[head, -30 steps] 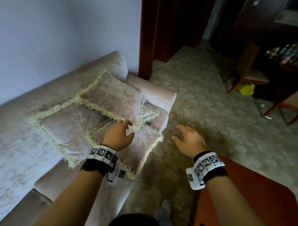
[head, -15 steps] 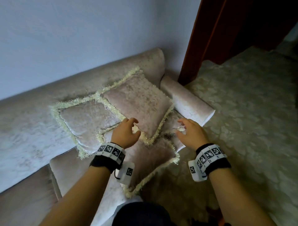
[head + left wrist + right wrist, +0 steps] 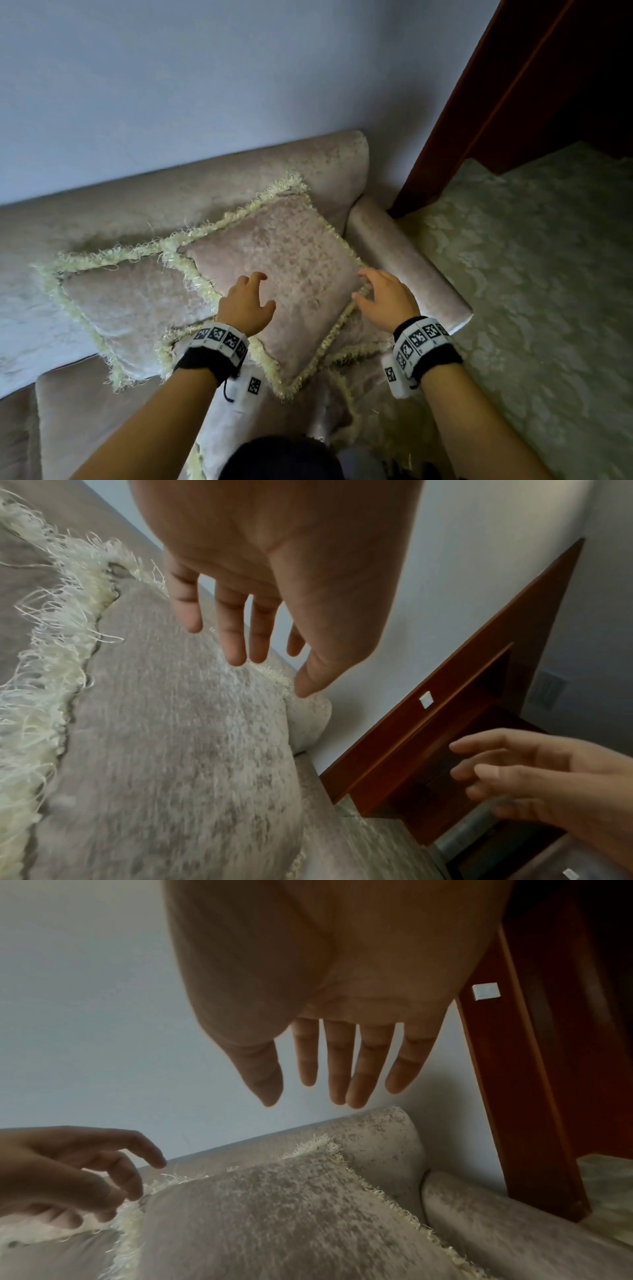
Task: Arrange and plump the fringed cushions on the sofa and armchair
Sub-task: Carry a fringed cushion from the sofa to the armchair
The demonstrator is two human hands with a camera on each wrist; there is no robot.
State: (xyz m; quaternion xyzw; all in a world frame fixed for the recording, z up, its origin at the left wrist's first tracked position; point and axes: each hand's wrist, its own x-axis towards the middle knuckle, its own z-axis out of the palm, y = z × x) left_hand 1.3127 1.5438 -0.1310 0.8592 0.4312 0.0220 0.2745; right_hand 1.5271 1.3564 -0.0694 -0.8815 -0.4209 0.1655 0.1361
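Note:
A beige cushion (image 3: pixel 291 260) with cream fringe leans against the sofa back (image 3: pixel 205 192) at the sofa's right end. A second fringed cushion (image 3: pixel 130 308) leans to its left, partly under it. A third fringed cushion (image 3: pixel 356 346) lies flat beneath, mostly hidden. My left hand (image 3: pixel 248 301) hovers over the lower left of the right cushion (image 3: pixel 178 750), fingers (image 3: pixel 236 631) loosely extended, holding nothing. My right hand (image 3: pixel 383 294) is at the cushion's right fringe edge, fingers (image 3: pixel 346 1064) straight above the cushion (image 3: pixel 274 1218); contact is unclear.
The sofa's rolled armrest (image 3: pixel 404 260) lies just right of my right hand. A dark red wooden door frame (image 3: pixel 496 102) stands behind it, against the pale blue wall (image 3: pixel 171 85). Patterned pale carpet (image 3: pixel 531 291) covers the floor to the right.
Both hands have moved forward and up from the flat front cushion to the upright right cushion. The view has swung left towards the sofa corner.

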